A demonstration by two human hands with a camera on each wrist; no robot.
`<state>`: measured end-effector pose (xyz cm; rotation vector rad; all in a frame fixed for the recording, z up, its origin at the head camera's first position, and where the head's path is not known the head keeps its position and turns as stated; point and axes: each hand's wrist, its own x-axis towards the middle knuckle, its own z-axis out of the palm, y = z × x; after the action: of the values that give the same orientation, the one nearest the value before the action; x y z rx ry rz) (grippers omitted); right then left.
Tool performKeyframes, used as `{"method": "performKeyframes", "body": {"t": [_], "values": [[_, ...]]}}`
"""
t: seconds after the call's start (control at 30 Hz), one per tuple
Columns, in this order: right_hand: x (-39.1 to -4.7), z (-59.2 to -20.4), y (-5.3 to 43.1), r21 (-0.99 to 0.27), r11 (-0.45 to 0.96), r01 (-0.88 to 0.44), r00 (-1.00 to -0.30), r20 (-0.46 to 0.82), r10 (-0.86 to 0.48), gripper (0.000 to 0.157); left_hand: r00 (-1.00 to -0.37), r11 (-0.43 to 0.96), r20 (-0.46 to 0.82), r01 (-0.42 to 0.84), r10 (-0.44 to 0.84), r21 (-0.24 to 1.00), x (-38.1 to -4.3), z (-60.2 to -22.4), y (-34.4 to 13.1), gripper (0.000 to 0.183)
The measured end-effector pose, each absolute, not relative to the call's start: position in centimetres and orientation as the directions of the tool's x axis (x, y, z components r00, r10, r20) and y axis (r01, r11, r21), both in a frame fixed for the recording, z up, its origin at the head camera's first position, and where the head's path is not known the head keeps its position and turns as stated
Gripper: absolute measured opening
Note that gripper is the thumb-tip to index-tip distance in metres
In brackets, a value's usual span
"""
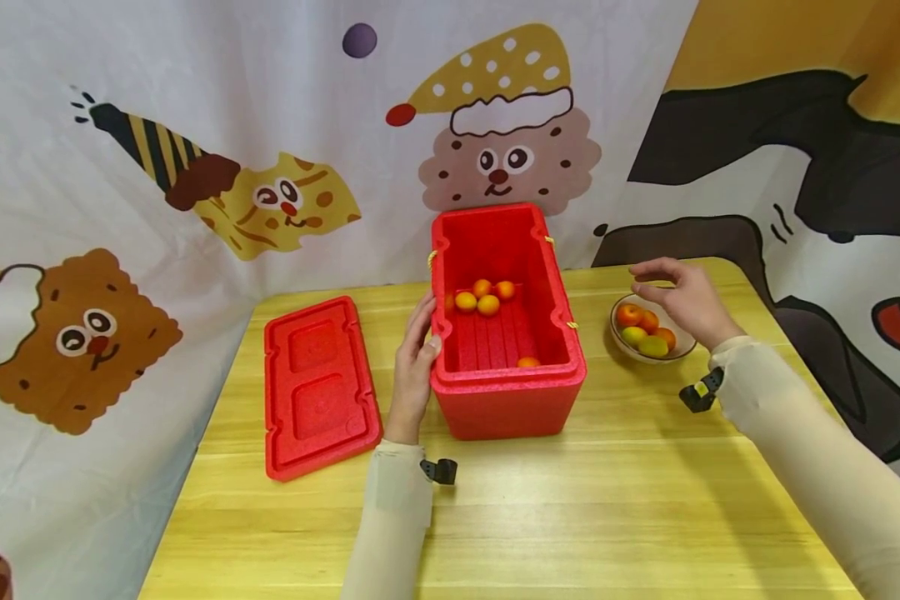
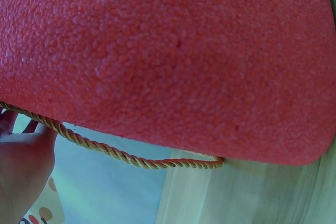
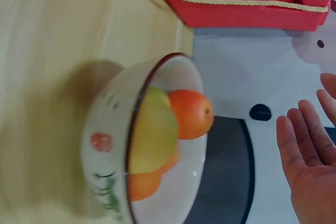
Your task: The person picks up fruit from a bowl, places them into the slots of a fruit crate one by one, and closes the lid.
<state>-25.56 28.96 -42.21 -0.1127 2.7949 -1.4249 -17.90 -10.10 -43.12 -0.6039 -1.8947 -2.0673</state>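
Observation:
A deep red foam box (image 1: 506,408) stands uncovered on the table, with several small orange and yellow fruits (image 1: 487,305) on its floor. Against its left outer wall rests my left hand (image 1: 414,367), thumb on the rim and fingers extended along the side. The left wrist view has that hand (image 2: 26,161) by the box's twisted gold rope (image 2: 126,157). My right hand (image 1: 682,296) hovers over the far edge of a white brown-rimmed bowl (image 1: 678,343), fingers extended and holding nothing. Inside the bowl lie orange fruits (image 3: 190,114) and yellow-green ones (image 3: 153,137).
The box's red lid (image 1: 318,387) lies flat on the wooden table (image 1: 607,500), left of my left hand. A cartoon-printed cloth (image 1: 390,167) hangs right behind the table's far edge. Each wrist carries a small black camera (image 1: 441,472).

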Motion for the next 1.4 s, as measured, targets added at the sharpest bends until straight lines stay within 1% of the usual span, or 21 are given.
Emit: {"method": "performKeyframes", "body": {"t": [0.1,0.33,0.63,0.83,1.07,1.3,1.4], "values": [[-25.4,-43.1,29.3,-0.808,0.586,-0.06,-0.998,0.028,-0.064,0.042,-0.88,-0.109,0.469,0.46,0.077,0.881,-17.8,-43.2,-10.2,0.054],[-25.1,-45.1,29.7,-0.805,0.592,-0.026,-0.997,-0.021,-0.071,0.037,-0.873,-0.138,0.482,0.471,0.068,0.872,-19.4,-46.4,-10.6,0.056],[-25.3,-46.5,29.8,-0.814,0.581,-0.006,-0.996,-0.047,-0.077,0.041,-0.877,-0.116,0.475,0.465,0.074,0.877,-17.8,-43.4,-10.3,0.053],[-25.5,-47.6,30.3,-0.804,0.594,0.006,-0.994,-0.069,-0.084,0.04,-0.879,-0.12,0.468,0.457,0.093,0.881,-17.8,-43.3,-10.2,0.054],[-25.8,-48.8,30.1,-0.764,0.643,-0.044,-0.992,-0.045,-0.122,0.037,-0.884,-0.117,0.459,0.449,0.086,0.886,-17.7,-43.0,-10.2,0.054],[-26.3,-49.3,29.8,-0.756,0.653,-0.04,-0.994,-0.036,-0.103,0.035,-0.886,-0.107,0.455,0.446,0.087,0.888,-17.8,-43.0,-10.3,0.053],[-26.4,-49.3,29.6,-0.749,0.661,-0.042,-0.995,-0.031,-0.097,0.035,-0.883,-0.116,0.461,0.451,0.091,0.885,-18.3,-43.9,-10.5,0.053]]}}
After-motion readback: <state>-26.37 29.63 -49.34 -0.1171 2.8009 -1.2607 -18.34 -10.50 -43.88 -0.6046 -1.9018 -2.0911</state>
